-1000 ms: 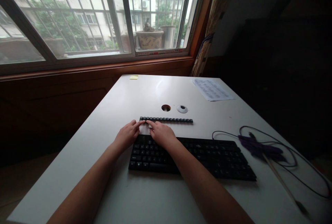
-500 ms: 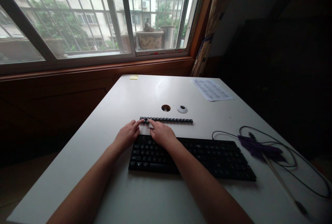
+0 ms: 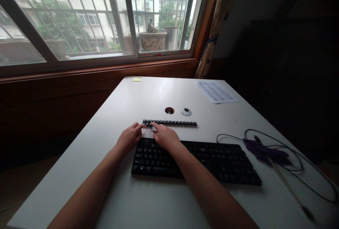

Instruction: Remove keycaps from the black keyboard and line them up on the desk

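A row of black keycaps (image 3: 173, 122) lies on the white table behind the black keyboard (image 3: 225, 160), with a few more keycaps in a short second row at its left end. My left hand (image 3: 129, 138) reaches to that end, index finger stretched out beside the nearest keycaps, holding nothing that I can see. My right hand (image 3: 166, 136) hovers over the keyboard's upper left part. Its index fingertip touches or nearly touches the short row. A thin metal tool, like tweezers (image 3: 154, 131), sticks out from under its fingers. My right forearm covers some of the keyboard's middle keys.
A round hole (image 3: 169, 110) and a grey grommet cover (image 3: 185, 111) are behind the keycaps. Printed sheets (image 3: 217, 92) lie far right, a yellow sticky note (image 3: 136, 79) far left. On the right are a black cable (image 3: 302, 158), purple cloth (image 3: 267, 152) and a thin stick (image 3: 286, 185).
My left index fingertip has drawn back slightly towards me and left, off the keycaps of the short row, which now show more. My right hand stays where it was.
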A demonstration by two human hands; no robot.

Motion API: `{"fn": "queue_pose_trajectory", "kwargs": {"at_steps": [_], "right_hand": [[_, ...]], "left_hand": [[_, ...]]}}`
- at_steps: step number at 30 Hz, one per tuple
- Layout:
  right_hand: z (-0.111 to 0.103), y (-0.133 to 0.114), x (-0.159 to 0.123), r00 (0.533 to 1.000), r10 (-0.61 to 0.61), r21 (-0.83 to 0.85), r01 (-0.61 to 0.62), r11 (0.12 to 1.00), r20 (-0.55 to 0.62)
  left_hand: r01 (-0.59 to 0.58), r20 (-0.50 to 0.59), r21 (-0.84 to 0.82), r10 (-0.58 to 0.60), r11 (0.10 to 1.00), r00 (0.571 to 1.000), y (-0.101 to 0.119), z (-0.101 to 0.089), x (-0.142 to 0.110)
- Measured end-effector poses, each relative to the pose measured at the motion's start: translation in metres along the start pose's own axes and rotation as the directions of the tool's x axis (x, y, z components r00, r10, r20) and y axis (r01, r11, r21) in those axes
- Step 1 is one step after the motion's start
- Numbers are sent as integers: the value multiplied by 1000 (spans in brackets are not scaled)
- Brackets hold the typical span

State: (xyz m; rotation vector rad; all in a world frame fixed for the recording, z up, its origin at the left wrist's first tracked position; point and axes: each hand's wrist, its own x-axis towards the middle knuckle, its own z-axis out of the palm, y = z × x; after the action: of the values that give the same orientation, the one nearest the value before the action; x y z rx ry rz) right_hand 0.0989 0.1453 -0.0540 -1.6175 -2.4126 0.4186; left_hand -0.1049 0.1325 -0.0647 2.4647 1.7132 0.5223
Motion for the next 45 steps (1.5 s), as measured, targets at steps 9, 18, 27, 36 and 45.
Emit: {"fn": "queue_pose_trajectory", "kwargs": {"at_steps": [9, 18, 27, 36, 45], "right_hand": [[0, 0, 0, 1000, 0, 8, 0, 1000, 0], [-1, 0, -1, 1000, -4, 9, 4, 1000, -7], [-1, 0, 0, 1000, -2, -2, 2, 1000, -6], [0, 1, -1, 999, 3, -2, -3, 1000, -33], [-2, 0, -1, 1000, 16, 10, -16, 1000, -26]], "left_hand": [[10, 9, 6, -10, 1000, 1000, 0, 0, 0], [-3, 20, 20, 3, 1000, 1000, 0, 0, 0], [4, 39, 14, -4, 1000, 999, 1, -1, 0], [-6, 47, 24, 5, 1000, 999, -1, 1, 0], [-28, 90, 19, 26, 999, 996, -1, 0, 1]]}}
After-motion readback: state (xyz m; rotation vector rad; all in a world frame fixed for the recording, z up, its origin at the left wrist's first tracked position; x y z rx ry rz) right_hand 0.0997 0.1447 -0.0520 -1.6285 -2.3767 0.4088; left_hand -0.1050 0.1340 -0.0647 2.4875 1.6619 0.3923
